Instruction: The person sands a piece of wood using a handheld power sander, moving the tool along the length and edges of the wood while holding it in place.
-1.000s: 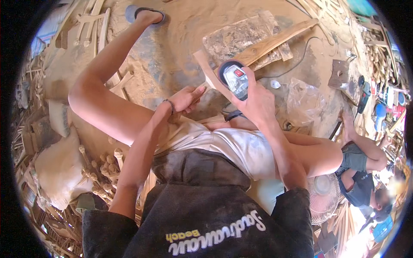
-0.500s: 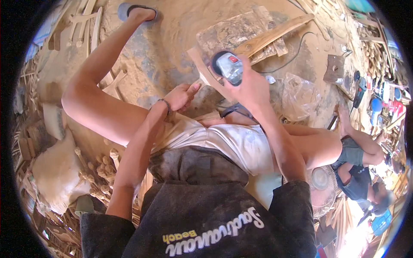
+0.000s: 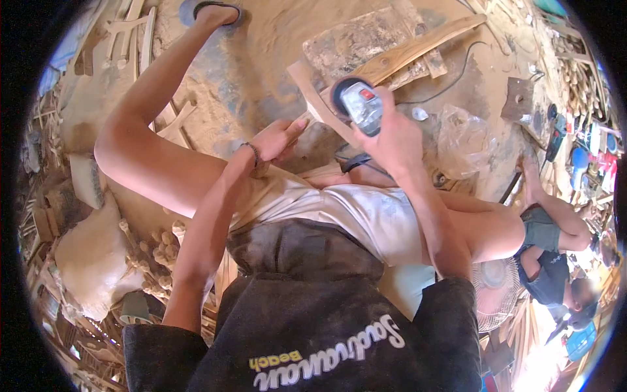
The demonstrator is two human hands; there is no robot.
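My left hand (image 3: 277,140) is closed around the short stem of a pale, branched wooden piece (image 3: 303,79), whose long arm slants from upper left to lower right between my legs. My right hand (image 3: 396,138) grips a hand-held angle grinder (image 3: 363,108) by its body. A dark round disc (image 3: 340,91) on the grinder's head lies close against the long arm of the wood; whether they touch is hard to tell. Part of the piece's lower end is hidden near my right hand.
A long brown plank (image 3: 418,47) rests across a worn board (image 3: 356,44) on the dusty floor. A dark cord (image 3: 459,73) curves nearby. Beside my right leg are a clear plastic bag (image 3: 465,140) and a fan (image 3: 496,294). Another person (image 3: 552,274) sits at the right.
The grinder has shifted slightly right and turned a little against the wood. My left hand keeps its hold on the piece. The whole view has moved slightly.
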